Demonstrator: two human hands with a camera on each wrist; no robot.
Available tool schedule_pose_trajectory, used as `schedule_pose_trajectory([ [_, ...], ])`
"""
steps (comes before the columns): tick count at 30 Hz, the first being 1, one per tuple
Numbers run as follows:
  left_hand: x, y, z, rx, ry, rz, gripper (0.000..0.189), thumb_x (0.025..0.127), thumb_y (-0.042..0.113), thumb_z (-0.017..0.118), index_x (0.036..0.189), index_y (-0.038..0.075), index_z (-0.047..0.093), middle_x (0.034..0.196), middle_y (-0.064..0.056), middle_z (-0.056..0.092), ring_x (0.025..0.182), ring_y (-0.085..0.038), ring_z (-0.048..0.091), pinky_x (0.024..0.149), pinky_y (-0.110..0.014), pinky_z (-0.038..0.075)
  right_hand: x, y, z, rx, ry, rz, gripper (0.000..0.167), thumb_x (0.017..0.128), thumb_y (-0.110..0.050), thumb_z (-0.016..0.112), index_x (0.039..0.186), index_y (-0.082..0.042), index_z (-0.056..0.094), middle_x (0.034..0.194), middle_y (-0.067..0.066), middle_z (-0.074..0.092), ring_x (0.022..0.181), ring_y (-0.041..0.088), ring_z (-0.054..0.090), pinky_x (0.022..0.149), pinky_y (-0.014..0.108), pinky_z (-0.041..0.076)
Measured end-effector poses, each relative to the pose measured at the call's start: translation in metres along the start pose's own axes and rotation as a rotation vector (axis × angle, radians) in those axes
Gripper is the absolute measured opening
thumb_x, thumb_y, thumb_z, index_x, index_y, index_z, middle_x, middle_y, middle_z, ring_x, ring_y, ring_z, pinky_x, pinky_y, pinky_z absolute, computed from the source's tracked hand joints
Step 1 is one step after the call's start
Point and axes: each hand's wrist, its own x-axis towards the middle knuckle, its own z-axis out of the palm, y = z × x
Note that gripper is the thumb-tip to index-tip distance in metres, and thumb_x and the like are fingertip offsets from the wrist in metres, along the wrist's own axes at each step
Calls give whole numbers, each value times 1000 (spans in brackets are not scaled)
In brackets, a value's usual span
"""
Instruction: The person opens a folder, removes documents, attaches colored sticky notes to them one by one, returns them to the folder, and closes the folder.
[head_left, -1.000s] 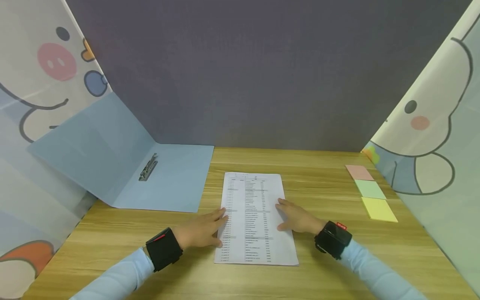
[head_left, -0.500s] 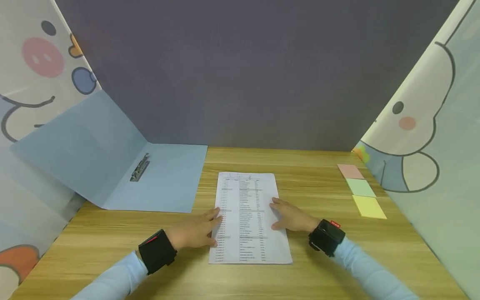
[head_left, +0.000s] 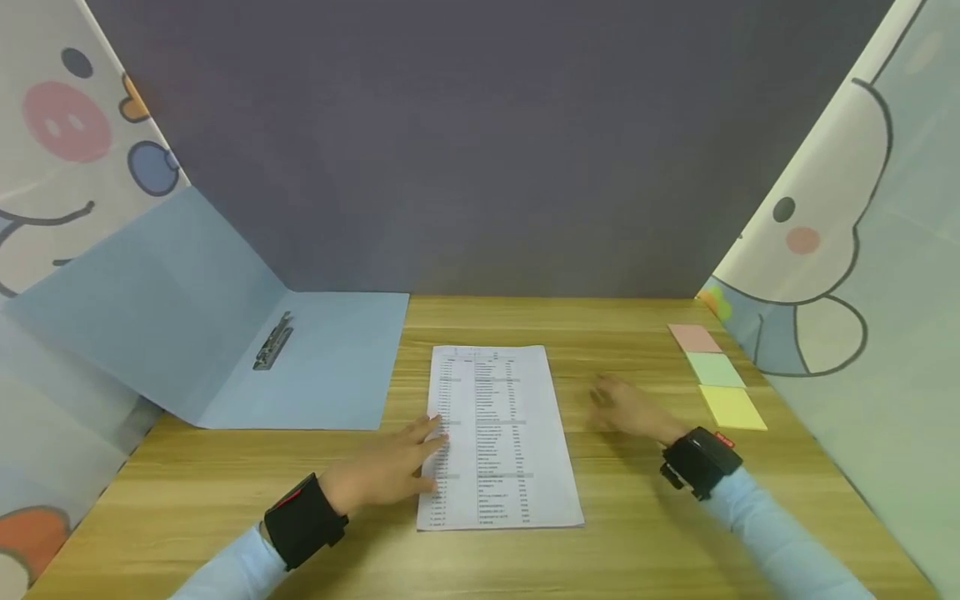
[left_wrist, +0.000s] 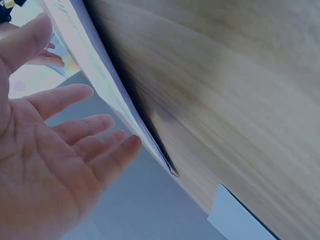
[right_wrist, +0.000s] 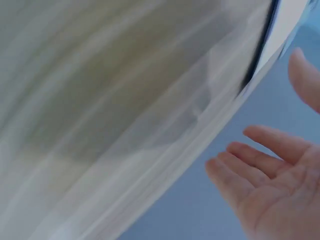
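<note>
A stack of printed sheets (head_left: 498, 442) with table-like rows lies on the wooden table in front of me. My left hand (head_left: 386, 467) is at its left edge, fingers spread, fingertips over the margin. In the left wrist view the left hand (left_wrist: 65, 150) shows relaxed fingers beside the thick edge of the paper stack (left_wrist: 110, 85). To the right of the sheets, apart from them, my right hand (head_left: 633, 410) is over the table. The right wrist view shows that hand (right_wrist: 280, 180) with loosely bent fingers and nothing in them.
An open blue folder (head_left: 341, 367) with a metal clip (head_left: 273, 342) lies at the back left, its cover leaning on the side wall. Pink (head_left: 694, 338), green (head_left: 716, 369) and yellow (head_left: 732, 407) sticky note pads line the right side. A dark panel (head_left: 487, 150) stands behind.
My right hand has left the sheets' right edge and moved right, toward the sticky notes. The left hand keeps its place at the left edge. The head view has shifted slightly right.
</note>
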Motion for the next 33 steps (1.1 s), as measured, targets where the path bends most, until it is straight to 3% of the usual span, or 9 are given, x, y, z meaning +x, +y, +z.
schedule_pose_trajectory([
  [3,-1,1,0,0,17,27,63,87,36,59,139,5,38,150,-16,22,137,-38,21,104,-53,31,-6,29,-19,-44,91,73,59,89,-21,59,128,18,37,120,37,49,107,49,51,90,56,41],
  [5,-3,2,0,-4,24,34,63,87,36,59,139,5,39,150,-16,23,137,-37,21,103,-53,30,-11,52,-31,-49,153,138,61,89,-20,59,128,19,34,115,38,51,102,51,53,87,56,42],
  [11,-4,4,-1,-14,26,36,62,87,36,59,138,6,40,150,-15,24,138,-36,20,104,-54,29,-30,115,-57,-64,194,379,82,86,-25,60,128,30,15,125,50,27,112,61,32,93,62,32],
  [13,-5,5,-2,-20,22,35,62,87,35,59,138,6,40,150,-15,24,138,-36,20,104,-54,29,-38,128,-61,-76,193,415,79,85,-28,59,125,30,22,121,50,32,108,60,37,88,61,37],
  [15,-5,5,-2,-24,19,37,62,87,35,59,138,5,40,150,-15,24,138,-36,20,104,-55,29,-45,137,-64,-89,201,427,67,86,-30,58,114,28,38,106,45,48,92,55,51,77,56,45],
  [17,-5,5,-2,-34,17,40,61,88,34,59,138,4,40,149,-16,24,138,-37,20,104,-55,28,-51,144,-66,-109,204,432,54,86,-29,56,93,24,49,82,35,56,73,43,55,66,48,47],
  [19,-5,5,-1,-37,14,41,61,88,34,59,137,4,40,149,-16,25,138,-37,20,104,-55,28,-56,148,-70,-128,184,448,50,88,-28,52,84,21,52,74,30,56,67,38,55,62,46,46],
  [24,-3,5,-1,-49,5,33,60,88,34,59,137,6,41,150,-14,24,138,-36,19,104,-56,27,-63,147,-76,-156,71,518,59,91,-34,46,93,25,52,92,40,55,80,46,57,72,52,46],
  [33,1,6,4,-80,6,62,59,88,32,59,136,4,42,149,-15,27,138,-37,20,106,-53,27,-64,136,-71,-159,111,536,49,88,-35,53,72,11,54,68,17,52,63,27,50,62,45,46],
])
